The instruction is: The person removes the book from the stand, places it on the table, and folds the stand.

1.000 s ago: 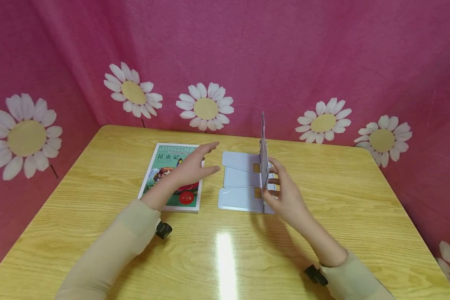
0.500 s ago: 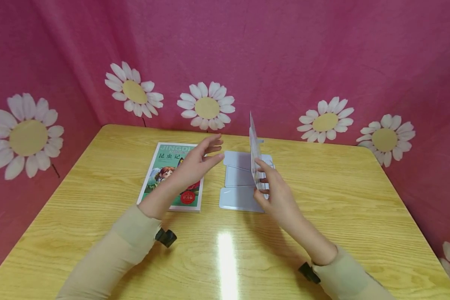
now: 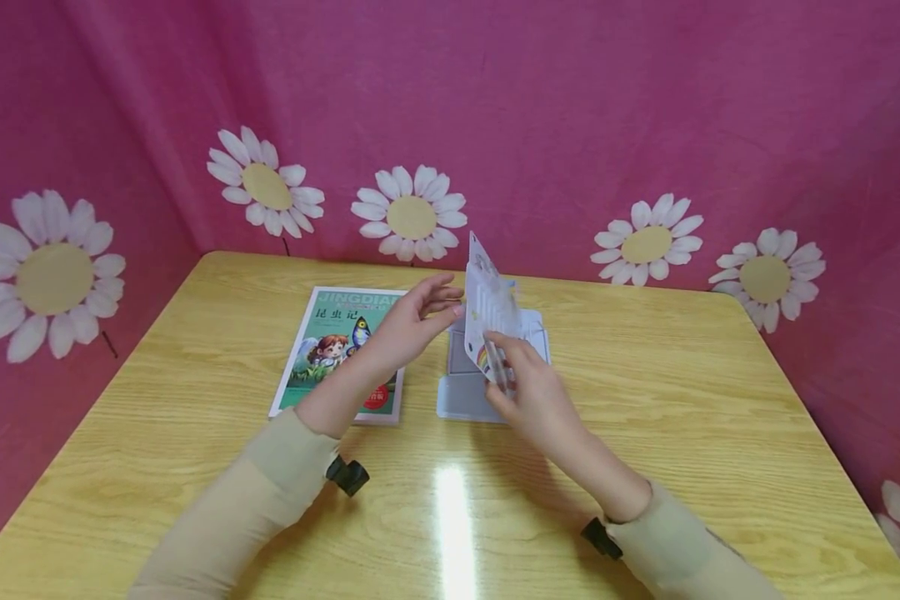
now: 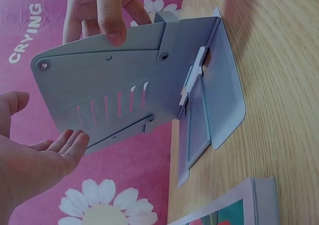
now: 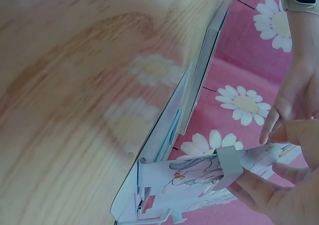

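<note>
A light grey metal book stand (image 3: 486, 300) stands partly unfolded, its slotted upper plate (image 4: 107, 93) tilted up from the flat base (image 3: 467, 397). Coloured drawings, one a rainbow, mark the plate's face. My right hand (image 3: 536, 392) pinches the plate's edge between thumb and fingers. Close to the opposite edge is my left hand (image 3: 412, 325), fingers extended and palm toward the plate; whether its fingertips touch is unclear. In the left wrist view, the hinge (image 4: 192, 80) joins plate and base, and a small bent clip (image 4: 169, 33) sits on the plate.
A green-covered book (image 3: 307, 387) lies flat on the wooden table (image 3: 645, 375), left of the stand and partly under my left forearm. A pink curtain (image 3: 540, 125) with daisies hangs behind the table. Light glares off the table's front (image 3: 453, 525).
My right hand has swung the stand's plate leftward from nearly upright, so its patterned face now shows. My left hand has moved slightly right, nearer the plate. The book stays put.
</note>
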The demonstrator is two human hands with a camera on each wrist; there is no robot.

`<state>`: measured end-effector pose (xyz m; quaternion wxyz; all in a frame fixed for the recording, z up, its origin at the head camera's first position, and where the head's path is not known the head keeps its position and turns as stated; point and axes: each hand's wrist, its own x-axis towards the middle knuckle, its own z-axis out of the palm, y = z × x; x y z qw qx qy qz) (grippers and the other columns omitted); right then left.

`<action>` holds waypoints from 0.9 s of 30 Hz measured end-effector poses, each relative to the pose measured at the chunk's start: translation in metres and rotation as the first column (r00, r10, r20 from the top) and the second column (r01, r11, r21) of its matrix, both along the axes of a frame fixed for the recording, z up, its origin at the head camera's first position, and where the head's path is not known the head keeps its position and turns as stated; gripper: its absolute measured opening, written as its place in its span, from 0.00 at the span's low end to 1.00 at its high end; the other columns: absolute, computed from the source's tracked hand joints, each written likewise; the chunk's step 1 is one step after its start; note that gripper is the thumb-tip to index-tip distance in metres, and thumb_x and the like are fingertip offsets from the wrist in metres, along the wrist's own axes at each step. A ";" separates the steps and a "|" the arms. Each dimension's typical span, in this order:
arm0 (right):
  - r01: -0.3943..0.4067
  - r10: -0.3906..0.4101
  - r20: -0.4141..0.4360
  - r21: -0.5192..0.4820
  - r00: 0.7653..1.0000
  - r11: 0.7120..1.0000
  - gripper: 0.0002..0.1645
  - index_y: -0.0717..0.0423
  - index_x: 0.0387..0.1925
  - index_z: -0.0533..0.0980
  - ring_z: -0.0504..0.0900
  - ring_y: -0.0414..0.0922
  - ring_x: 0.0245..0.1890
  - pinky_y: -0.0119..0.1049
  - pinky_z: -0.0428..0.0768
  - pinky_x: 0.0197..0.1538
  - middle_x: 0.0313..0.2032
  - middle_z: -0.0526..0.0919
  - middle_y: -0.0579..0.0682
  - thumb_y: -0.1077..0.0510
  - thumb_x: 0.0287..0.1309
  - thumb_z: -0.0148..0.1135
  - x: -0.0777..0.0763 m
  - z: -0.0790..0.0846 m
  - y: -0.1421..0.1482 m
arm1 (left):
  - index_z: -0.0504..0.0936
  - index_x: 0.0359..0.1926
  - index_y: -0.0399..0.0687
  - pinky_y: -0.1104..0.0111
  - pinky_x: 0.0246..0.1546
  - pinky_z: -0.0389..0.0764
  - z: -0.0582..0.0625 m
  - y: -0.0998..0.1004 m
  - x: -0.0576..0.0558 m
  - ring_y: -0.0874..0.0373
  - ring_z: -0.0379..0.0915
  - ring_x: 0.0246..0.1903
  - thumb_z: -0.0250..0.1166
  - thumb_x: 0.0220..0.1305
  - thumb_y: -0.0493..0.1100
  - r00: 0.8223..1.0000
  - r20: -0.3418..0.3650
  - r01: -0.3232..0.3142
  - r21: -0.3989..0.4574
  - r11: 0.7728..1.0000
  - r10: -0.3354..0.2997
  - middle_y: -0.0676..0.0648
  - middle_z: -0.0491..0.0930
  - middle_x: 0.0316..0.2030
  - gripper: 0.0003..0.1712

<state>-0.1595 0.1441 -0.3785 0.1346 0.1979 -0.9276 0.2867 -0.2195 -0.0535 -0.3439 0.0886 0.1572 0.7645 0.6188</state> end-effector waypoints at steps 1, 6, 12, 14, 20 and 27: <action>-0.001 0.001 -0.006 0.008 1.000 1.000 0.36 0.52 0.62 0.68 0.79 0.46 0.35 0.34 0.79 0.31 0.52 0.77 0.55 0.62 0.48 0.65 -0.001 -0.001 -0.001 | 0.58 0.70 0.48 0.60 0.60 0.70 -0.001 0.000 -0.001 0.55 0.66 0.61 0.58 0.67 0.46 1.000 0.005 -0.007 0.008 1.000 0.007 0.47 0.70 0.61 0.34; -0.013 0.014 -0.035 0.040 0.999 0.999 0.34 0.52 0.59 0.71 0.78 0.46 0.35 0.39 0.79 0.33 0.51 0.78 0.54 0.62 0.46 0.66 -0.002 -0.002 -0.007 | 0.60 0.70 0.47 0.61 0.59 0.71 -0.004 -0.003 -0.005 0.52 0.69 0.59 0.59 0.66 0.44 0.998 0.024 -0.051 0.004 0.999 0.051 0.44 0.72 0.59 0.33; 0.002 0.001 -0.040 0.078 0.999 0.997 0.33 0.52 0.58 0.72 0.80 0.49 0.39 0.44 0.81 0.35 0.50 0.79 0.54 0.61 0.45 0.66 -0.001 -0.002 -0.014 | 0.64 0.67 0.45 0.62 0.58 0.73 -0.009 -0.008 -0.008 0.52 0.71 0.56 0.61 0.64 0.41 0.995 0.031 -0.089 -0.007 0.996 0.090 0.44 0.74 0.57 0.32; 0.008 -0.004 -0.039 0.097 0.999 0.995 0.33 0.52 0.58 0.72 0.81 0.49 0.39 0.45 0.81 0.34 0.50 0.79 0.54 0.61 0.45 0.67 -0.001 -0.003 -0.016 | 0.65 0.66 0.45 0.63 0.57 0.73 -0.011 -0.009 -0.008 0.53 0.71 0.56 0.61 0.63 0.41 0.995 0.039 -0.095 -0.008 0.995 0.095 0.44 0.74 0.57 0.31; 0.007 0.000 -0.044 0.142 0.999 0.990 0.32 0.51 0.57 0.72 0.81 0.48 0.38 0.43 0.80 0.30 0.49 0.78 0.53 0.61 0.45 0.67 -0.002 -0.005 -0.020 | 0.69 0.64 0.46 0.64 0.56 0.74 -0.014 -0.014 -0.007 0.54 0.71 0.55 0.61 0.63 0.40 0.993 0.044 -0.110 -0.024 0.994 0.111 0.45 0.75 0.56 0.28; -0.055 0.063 -0.048 0.149 0.997 0.987 0.31 0.52 0.56 0.72 0.80 0.47 0.37 0.41 0.80 0.30 0.50 0.78 0.53 0.60 0.47 0.68 -0.004 -0.006 -0.017 | 0.69 0.64 0.49 0.64 0.55 0.75 -0.015 -0.018 -0.006 0.55 0.72 0.54 0.62 0.63 0.41 0.989 0.057 -0.129 -0.068 0.989 0.133 0.47 0.75 0.56 0.28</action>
